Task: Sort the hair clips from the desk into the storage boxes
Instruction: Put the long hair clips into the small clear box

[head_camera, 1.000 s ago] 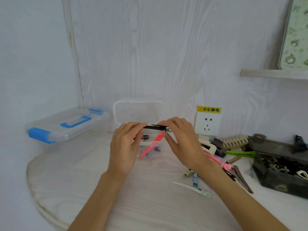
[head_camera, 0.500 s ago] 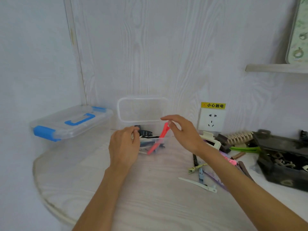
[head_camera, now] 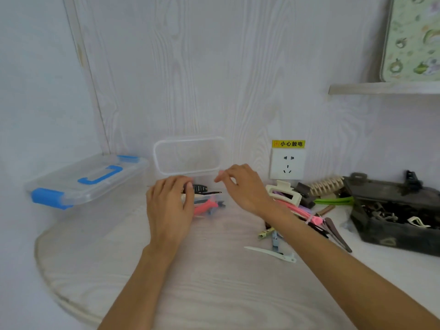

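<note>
I am holding my loosely open, empty right hand (head_camera: 245, 186) just left of the loose pile of coloured plastic hair clips (head_camera: 295, 217), nearer than my left hand (head_camera: 170, 206) resting at the small clear plastic box (head_camera: 209, 206).

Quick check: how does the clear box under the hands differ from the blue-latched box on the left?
The clear box is open, its lid leaning against the wall; the blue-latched box has its lid on. The clear box shows pink and black clips inside; nothing shows in the blue-latched box. The left hand rests at the clear box; the blue-latched box is untouched. Both are transparent plastic.
</note>
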`<state>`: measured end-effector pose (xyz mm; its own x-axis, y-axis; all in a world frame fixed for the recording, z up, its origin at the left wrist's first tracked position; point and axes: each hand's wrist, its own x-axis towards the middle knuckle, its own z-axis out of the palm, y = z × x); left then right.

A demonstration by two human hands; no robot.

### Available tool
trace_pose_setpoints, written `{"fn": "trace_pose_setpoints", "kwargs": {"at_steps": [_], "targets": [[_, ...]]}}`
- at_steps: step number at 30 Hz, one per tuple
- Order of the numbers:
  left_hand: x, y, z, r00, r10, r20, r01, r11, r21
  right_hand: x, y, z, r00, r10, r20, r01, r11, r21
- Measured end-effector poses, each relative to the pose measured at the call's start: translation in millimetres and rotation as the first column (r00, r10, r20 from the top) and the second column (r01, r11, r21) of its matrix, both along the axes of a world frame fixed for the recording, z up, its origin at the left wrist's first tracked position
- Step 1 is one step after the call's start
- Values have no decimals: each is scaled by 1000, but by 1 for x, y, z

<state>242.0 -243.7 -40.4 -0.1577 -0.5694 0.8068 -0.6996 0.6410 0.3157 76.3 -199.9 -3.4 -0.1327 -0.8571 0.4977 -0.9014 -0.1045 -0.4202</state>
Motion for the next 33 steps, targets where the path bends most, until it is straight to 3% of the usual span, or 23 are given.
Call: {"fn": "trace_pose_setpoints", "kwargs": {"at_steps": [3, 6, 9, 12, 18, 22, 25, 33], "targets": [[-14, 17, 1, 963, -263, 54, 267, 962, -64, -26, 31, 11, 988, 74, 136, -83, 995, 60], [-32, 42, 0, 799, -557, 229, 518, 829, 209, -56, 67, 10, 970, 125, 207, -171, 961, 219], [-48, 59, -8, 625, -696, 352, 529, 710, 465, -82, 86, 1, 964, 82, 253, -147, 957, 249], [-56, 62, -17, 554, -737, 387, 550, 673, 495, -95, 90, -7, 986, 34, 165, -80, 956, 281], [-47, 44, -16, 707, -631, 319, 534, 772, 345, -92, 96, -2, 983, 88, 159, -157, 852, 499], [-35, 38, -11, 768, -607, 205, 483, 759, 437, -88, 102, -3, 997, 75, 31, -78, 796, 601], [-29, 36, -7, 791, -604, 96, 465, 696, 547, -84, 99, -8, 994, 54, -96, 9, 826, 563], [-24, 43, 2, 870, -330, 366, 142, 879, 454, -76, 84, -28, 982, 58, -181, -2, 955, 296]]}}
